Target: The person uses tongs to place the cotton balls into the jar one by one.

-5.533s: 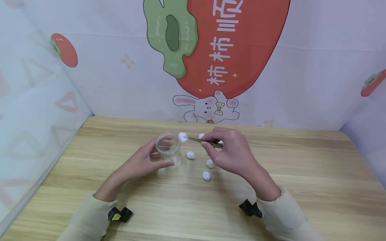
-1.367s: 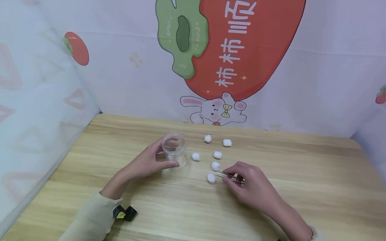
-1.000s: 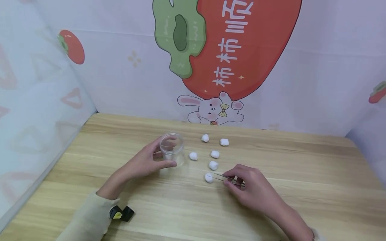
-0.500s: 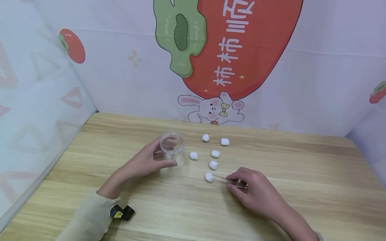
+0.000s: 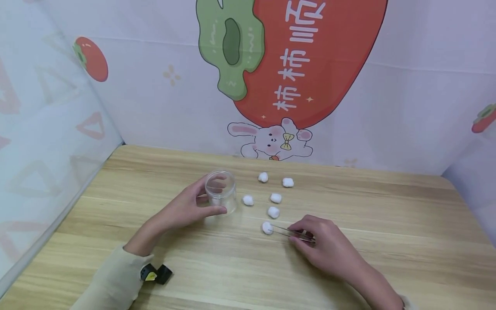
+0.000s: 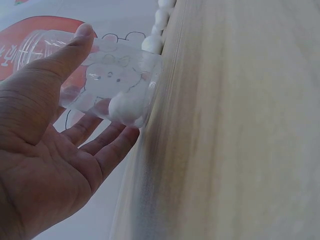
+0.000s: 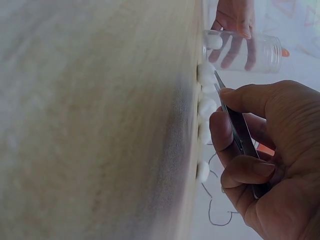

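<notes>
My left hand [image 5: 190, 202] holds a clear, lidless jar [image 5: 228, 202] upright on the table, thumb on the near side and fingers around the far side. In the left wrist view, a white cotton ball [image 6: 126, 107] lies at the bottom of the jar [image 6: 50, 42]. My right hand [image 5: 329, 245] pinches metal tweezers [image 5: 296, 234], their two tips slightly apart. These tips are right at the nearest cotton ball [image 5: 267, 228], which sits on the table. In the right wrist view, the tweezers [image 7: 241, 132] lie between thumb and fingers, pointing toward the cotton ball [image 7: 205, 73].
Several more cotton balls lie on the wooden table [image 5: 217, 271]: one beside the jar [image 5: 248, 200], others farther back, such as the cotton ball [image 5: 288, 182] near the rear. A printed cloth backdrop [image 5: 155, 107] stands behind the table.
Earlier the tweezers held a cotton ball beside the jar's rim; now they hold none. My right hand has come down and nearer, its tweezer tips settling at the nearest ball. The left hand stays put.
</notes>
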`<state>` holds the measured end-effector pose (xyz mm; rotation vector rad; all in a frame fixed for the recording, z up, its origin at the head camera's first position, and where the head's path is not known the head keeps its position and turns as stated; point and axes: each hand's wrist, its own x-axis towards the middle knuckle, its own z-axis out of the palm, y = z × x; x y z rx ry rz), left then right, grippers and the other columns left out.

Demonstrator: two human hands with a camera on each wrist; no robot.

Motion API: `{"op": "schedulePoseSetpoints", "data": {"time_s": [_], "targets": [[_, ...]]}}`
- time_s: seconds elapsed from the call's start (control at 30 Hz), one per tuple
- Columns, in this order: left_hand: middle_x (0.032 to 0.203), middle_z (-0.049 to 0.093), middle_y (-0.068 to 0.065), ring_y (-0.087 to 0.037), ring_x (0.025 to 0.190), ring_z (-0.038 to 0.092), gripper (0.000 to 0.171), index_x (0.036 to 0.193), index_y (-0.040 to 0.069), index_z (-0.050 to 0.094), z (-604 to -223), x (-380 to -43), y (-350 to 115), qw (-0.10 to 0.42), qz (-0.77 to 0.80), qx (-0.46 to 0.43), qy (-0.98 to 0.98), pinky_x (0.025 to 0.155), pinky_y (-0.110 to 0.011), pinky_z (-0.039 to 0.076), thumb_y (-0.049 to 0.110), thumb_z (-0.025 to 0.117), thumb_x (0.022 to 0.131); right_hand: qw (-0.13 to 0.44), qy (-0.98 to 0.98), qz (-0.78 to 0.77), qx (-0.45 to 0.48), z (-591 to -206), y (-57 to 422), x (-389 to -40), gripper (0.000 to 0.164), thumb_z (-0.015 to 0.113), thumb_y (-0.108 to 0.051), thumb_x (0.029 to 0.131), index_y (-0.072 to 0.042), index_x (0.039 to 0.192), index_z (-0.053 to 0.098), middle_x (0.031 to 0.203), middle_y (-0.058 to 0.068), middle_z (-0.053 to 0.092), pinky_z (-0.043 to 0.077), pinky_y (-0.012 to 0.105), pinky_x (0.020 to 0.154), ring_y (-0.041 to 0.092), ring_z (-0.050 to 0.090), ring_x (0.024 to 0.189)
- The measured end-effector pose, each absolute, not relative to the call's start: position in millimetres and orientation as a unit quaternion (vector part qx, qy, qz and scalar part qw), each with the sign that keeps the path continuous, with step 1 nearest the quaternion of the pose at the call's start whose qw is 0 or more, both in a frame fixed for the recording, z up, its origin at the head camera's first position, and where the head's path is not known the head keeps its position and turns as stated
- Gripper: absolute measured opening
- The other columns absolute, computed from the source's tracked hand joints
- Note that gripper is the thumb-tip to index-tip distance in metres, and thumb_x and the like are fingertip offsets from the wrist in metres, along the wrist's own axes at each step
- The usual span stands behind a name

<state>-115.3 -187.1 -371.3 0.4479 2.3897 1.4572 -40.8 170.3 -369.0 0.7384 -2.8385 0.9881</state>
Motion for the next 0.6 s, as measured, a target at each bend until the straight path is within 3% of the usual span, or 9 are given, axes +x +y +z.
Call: {"op": "schedulePoseSetpoints", "data": {"time_s": [0.6], "targets": [[0.148,0.061,-0.004,-0.029,0.142,0.06,0.076,0.148,0.039,0.048,-372.0,-116.6,-187.3,0.153,0.512,0.159,0.83,0.117,-0.044,0.054,0.034,0.09,0.086,-0.011,-0.916,0.322,0.24,-371.6,168.9,-45.4,0.014,0.082,-0.012,0.091,-0.023,0.099,0.08,0.089,-0.018,0.071,0.058,0.018,0.071,-0.008,0.06,0.08]]}}
